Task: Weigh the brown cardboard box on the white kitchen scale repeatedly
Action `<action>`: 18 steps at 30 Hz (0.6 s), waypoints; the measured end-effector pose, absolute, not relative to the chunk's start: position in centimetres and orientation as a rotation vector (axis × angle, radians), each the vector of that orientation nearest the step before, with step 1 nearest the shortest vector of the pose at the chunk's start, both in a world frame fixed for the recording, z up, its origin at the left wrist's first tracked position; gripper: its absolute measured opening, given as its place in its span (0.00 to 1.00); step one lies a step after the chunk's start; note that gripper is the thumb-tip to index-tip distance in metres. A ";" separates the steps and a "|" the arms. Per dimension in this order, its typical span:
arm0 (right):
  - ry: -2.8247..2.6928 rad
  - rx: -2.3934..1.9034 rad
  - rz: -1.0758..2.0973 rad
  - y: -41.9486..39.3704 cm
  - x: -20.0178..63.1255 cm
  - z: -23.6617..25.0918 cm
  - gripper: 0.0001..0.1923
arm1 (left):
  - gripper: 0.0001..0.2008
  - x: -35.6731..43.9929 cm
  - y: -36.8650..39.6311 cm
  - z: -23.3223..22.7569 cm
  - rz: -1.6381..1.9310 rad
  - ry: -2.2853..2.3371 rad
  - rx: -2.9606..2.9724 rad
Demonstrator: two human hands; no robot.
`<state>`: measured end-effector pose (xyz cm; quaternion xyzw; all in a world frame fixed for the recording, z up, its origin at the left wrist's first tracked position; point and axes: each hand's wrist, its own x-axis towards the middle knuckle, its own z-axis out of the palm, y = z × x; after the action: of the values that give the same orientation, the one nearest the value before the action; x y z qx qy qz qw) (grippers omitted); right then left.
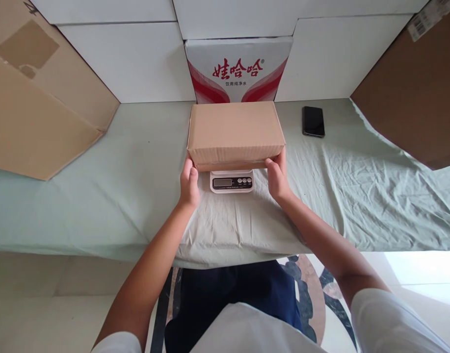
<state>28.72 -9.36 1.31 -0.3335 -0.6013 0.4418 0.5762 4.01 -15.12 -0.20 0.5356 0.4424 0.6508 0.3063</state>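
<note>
A closed brown cardboard box [235, 125] is held level between my two hands at the middle of the table. My left hand [190, 182] grips its near left corner, thumb at the front and the other fingers mostly hidden. At the near right corner, my right hand [277, 175] holds the box the same way, with the thumb on the front face. Under the box's near edge sits a white digital kitchen scale [232, 182]; its display and buttons show, while its platform is hidden. Whether the box touches the platform I cannot tell.
A black smartphone [313, 121] lies to the right on the pale green cloth [151, 196]. Behind the box stands a white and red printed carton [239, 54]. Large cardboard pieces border the left [44, 113] and right [412, 98] sides. The table's front edge is near my body.
</note>
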 end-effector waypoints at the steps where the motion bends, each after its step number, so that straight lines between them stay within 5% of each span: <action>1: -1.405 -0.783 1.030 -9.4 28.7 1.3 0.43 | 0.39 4.0 -15.1 -0.2 1.722 1.169 1.418; 18: -1.434 -0.785 1.015 -9.7 29.0 1.4 0.41 | 0.36 3.9 -14.9 -0.6 1.741 1.136 1.420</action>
<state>28.98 -9.72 1.38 -0.3345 -0.6113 0.4330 0.5718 3.90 -14.94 -0.55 0.5369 0.4293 0.6582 0.3068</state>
